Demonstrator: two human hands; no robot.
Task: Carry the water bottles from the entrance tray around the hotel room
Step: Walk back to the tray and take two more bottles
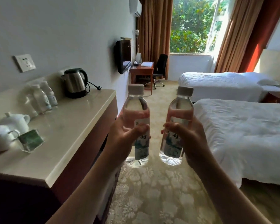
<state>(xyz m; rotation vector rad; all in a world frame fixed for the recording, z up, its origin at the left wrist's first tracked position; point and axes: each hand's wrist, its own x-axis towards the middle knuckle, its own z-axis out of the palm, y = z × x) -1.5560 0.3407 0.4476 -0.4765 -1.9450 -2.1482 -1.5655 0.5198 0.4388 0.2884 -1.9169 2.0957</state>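
Above patterned carpet (160, 191), two clear white-capped bottles (137, 126), upright

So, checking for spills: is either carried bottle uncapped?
No, the left bottle and right bottle both show white caps on.

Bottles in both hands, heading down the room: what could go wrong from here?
1. The left bottle and right bottle are close together and could knock.
2. The left hand passes near the counter corner; an elbow could clip it.
3. With the right hand also full, neither hand could catch a slip.
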